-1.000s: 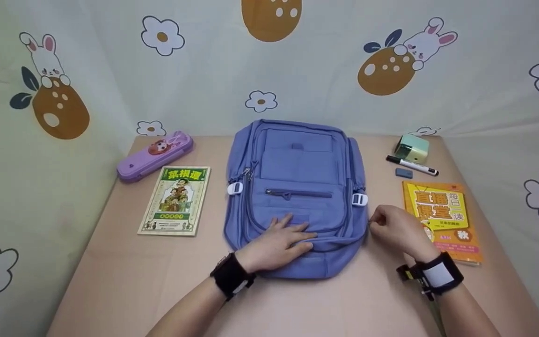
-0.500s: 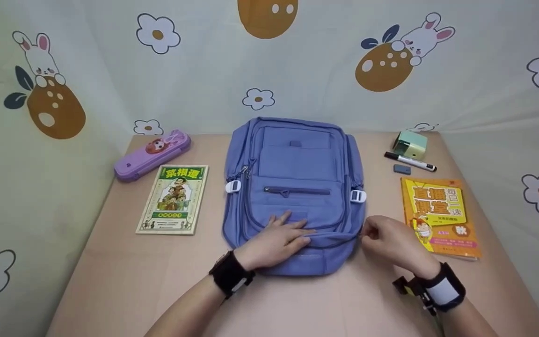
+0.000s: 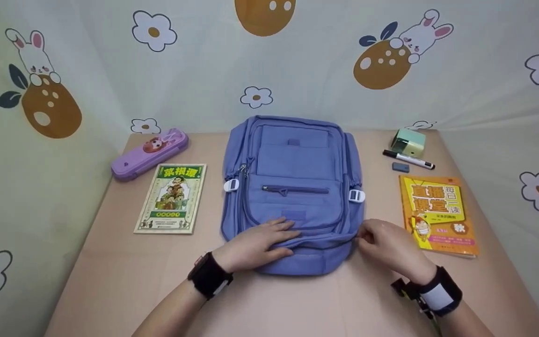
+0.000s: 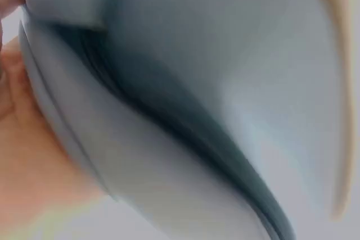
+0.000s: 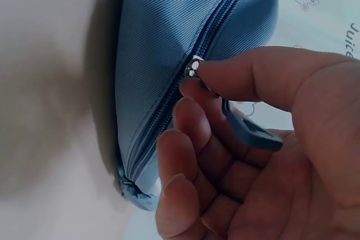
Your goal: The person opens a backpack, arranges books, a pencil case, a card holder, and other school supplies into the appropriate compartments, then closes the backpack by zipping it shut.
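Observation:
A blue backpack [image 3: 297, 161] lies flat on the table, front pocket up. My left hand [image 3: 260, 245] rests on its lower front, fingers stretched across the fabric. The left wrist view is blurred, with part of the hand [image 4: 39, 167] beside the pale cloth. At the backpack's lower right side, my right hand [image 3: 386, 245] pinches a zipper pull. The right wrist view shows thumb and index finger on the metal zipper slider [image 5: 193, 68], and the blue pull tab [image 5: 250, 132] dangles over the palm. The zipper [image 5: 152, 133] runs along the bag's side below the slider, its teeth together.
Left of the backpack lie a purple pencil case [image 3: 150, 154] and a green-bordered book [image 3: 172, 199]. To the right are a green pencil sharpener [image 3: 409, 142], a marker [image 3: 410, 159], a blue eraser [image 3: 400, 167] and an orange book [image 3: 438, 215]. Patterned curtains [image 3: 194, 70] enclose the table.
My right hand has moved left and nearer the body along the backpack's lower right edge, still pinching the zipper pull. My left hand has slid a little left over the fabric.

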